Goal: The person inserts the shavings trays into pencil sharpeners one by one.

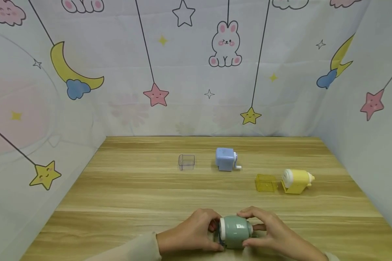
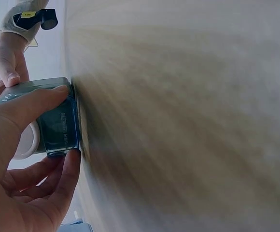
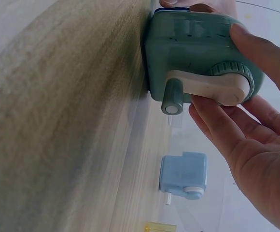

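A green crank pencil sharpener (image 1: 238, 232) stands on the table at the near side, between both hands. My left hand (image 1: 196, 232) is at its white-rimmed end, thumb and fingers pinching the sides of the dark see-through shavings drawer (image 2: 60, 128). At the crank end, my right hand (image 1: 274, 233) grips the green body between thumb and fingers. The right wrist view shows the pale crank arm (image 3: 203, 85) with its green knob (image 3: 173, 99) beside those fingers. In the head view the drawer is mostly hidden by the left hand.
Farther back stands a blue crank sharpener (image 1: 225, 159), with a clear drawer (image 1: 187, 160) lying apart to its left. A yellow sharpener (image 1: 295, 181) is at the right, a yellow see-through drawer (image 1: 265, 183) beside it. Printed cloth walls (image 1: 183, 119) enclose the wooden table (image 1: 134, 199).
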The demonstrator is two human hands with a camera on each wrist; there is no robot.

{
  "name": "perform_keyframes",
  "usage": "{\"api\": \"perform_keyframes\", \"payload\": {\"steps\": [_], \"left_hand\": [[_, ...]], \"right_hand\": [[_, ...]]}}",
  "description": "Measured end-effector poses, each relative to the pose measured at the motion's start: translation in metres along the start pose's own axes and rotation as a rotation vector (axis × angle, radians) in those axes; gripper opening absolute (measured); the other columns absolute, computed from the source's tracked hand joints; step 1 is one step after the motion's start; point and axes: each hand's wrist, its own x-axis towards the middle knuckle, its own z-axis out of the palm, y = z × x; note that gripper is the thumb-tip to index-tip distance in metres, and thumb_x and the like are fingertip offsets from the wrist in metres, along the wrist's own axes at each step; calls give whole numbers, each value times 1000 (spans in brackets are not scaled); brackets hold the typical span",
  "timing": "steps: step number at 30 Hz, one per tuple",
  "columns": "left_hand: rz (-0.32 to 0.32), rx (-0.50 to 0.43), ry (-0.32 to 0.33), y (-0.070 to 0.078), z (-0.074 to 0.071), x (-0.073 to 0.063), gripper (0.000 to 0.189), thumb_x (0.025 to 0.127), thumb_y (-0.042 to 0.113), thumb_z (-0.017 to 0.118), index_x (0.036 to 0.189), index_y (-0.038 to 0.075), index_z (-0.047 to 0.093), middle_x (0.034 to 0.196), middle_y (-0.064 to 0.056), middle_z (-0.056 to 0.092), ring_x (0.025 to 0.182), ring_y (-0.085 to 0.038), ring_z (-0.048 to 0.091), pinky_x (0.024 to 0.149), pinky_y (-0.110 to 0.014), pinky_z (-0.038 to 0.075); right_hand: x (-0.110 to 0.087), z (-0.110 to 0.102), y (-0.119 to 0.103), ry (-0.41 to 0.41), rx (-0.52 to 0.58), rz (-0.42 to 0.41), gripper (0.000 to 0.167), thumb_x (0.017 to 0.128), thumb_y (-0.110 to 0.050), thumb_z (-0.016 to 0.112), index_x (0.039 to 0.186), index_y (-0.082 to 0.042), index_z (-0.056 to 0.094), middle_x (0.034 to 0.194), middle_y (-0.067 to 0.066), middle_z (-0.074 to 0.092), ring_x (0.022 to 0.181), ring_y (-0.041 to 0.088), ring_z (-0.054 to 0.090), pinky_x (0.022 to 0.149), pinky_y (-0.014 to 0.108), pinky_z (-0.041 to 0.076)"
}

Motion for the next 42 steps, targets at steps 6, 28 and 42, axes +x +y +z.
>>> {"api": "perform_keyframes", "payload": {"steps": [6,28,42], "left_hand": [[6,0,-2,0,0,1,53,69,27,94,109,3,69,89,12,61,77,4,58,66,-9,50],[89,54,41,0,5,7,46,68,34,94,101,10,73,93,12,67,82,7,57,71,-7,47],[79,44,16,-1,5,9,50,70,33,93,104,6,70,94,11,65,80,6,55,67,-7,47]], "right_hand": [[0,0,1,3,-1,-4,50,83,-18,82,126,-9,58,129,25,57,123,11,53,83,35,58],[-1,1,-1,18,29,-3,52,83,-18,82,127,-5,58,129,26,57,122,10,54,82,36,59],[-1,2,-1,38,-84,-42,54,84,-18,82,130,-7,57,128,12,61,119,12,57,85,34,58]]}}
